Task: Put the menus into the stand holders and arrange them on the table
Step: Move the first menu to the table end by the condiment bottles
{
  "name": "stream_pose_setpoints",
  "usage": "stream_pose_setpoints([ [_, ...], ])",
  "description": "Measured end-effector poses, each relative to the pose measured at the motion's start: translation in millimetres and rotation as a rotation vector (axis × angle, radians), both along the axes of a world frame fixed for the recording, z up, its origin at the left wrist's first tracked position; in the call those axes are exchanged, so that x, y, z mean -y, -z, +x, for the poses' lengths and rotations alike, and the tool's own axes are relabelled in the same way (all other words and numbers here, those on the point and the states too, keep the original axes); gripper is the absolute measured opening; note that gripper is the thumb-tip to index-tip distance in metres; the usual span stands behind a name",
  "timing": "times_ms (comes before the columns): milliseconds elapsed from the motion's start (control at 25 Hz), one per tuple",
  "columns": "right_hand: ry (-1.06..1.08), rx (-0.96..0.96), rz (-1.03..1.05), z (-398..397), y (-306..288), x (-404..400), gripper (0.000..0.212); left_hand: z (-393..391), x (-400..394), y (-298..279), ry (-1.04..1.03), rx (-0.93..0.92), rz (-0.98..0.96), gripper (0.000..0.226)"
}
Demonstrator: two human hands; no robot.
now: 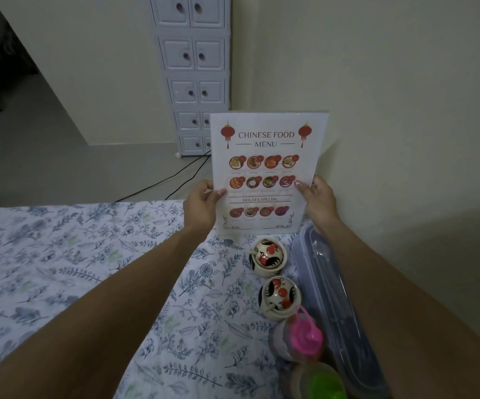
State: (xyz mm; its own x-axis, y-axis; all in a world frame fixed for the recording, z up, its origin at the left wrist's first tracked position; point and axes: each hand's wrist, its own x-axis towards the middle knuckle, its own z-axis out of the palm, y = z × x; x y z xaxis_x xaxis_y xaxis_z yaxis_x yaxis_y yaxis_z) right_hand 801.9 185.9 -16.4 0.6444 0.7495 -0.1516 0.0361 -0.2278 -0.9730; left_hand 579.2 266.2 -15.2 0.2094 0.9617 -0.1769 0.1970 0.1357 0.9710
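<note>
The menu (264,171) stands upright at the far right end of the worktop (60,269), close to the wall (391,110). Its lower edge is at or just above the floral cloth; which of the two cannot be told. A clear rim shows beyond the printed sheet along the top and right side, so it appears to sit already inside a transparent holder (321,128), though no base is visible.

The left hand (201,207) grasps the menu's left edge, thumb on the front and fingers behind. The right hand (319,201) grasps the right edge the same way, its thumb lying near the lower row of dish pictures. Both grips sit a little below the middle of the sheet.

In its holder the menu is likely light and stiff, holding flat with no sag. Clear plastic tends to be smooth and slippery and marks easily, so edge grips like these suit it better than flat palms on the face. A tall narrow stand may tip backward, so it probably wants setting down squarely.

Just in front of the menu stand two small jars (267,256) painted with roosters, one behind the other. Nearer still are a pink-capped bottle (303,334) and a green-capped one (323,383). A long clear lidded box (334,298) lies along the right, partly under the right forearm.
</note>
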Motion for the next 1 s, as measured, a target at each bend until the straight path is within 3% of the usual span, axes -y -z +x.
stream_pose_setpoints([
  [160, 0.011, 0.043, -0.043, -3, -2, 1, 0.026, -1, 2, -2, 0.009, -0.022, -0.004, 0.009],
  [320, 0.021, 0.270, -0.178, -11, -12, 3, 0.036, -3, 6, -11, 0.056, -0.108, 0.045, 0.026],
  [440, -0.047, 0.461, -0.342, -15, -23, 7, 0.047, -8, 9, -18, 0.177, -0.338, 0.141, 0.039],
  [600, -0.279, 0.710, -0.774, -25, -42, 22, 0.070, -28, 13, -31, 0.402, -0.867, 0.237, 0.064],
  [720, -0.427, 0.828, -0.876, -47, -67, 41, 0.082, -52, 25, -50, 0.611, -1.185, 0.301, 0.077],
  [840, -0.500, 0.897, -0.879, -78, -97, 65, 0.089, -77, 44, -76, 0.696, -1.292, 0.382, 0.085],
  [1000, -0.486, 0.910, -0.876, -136, -137, 114, 0.089, -123, 85, -118, 0.696, -1.269, 0.418, 0.089],
])
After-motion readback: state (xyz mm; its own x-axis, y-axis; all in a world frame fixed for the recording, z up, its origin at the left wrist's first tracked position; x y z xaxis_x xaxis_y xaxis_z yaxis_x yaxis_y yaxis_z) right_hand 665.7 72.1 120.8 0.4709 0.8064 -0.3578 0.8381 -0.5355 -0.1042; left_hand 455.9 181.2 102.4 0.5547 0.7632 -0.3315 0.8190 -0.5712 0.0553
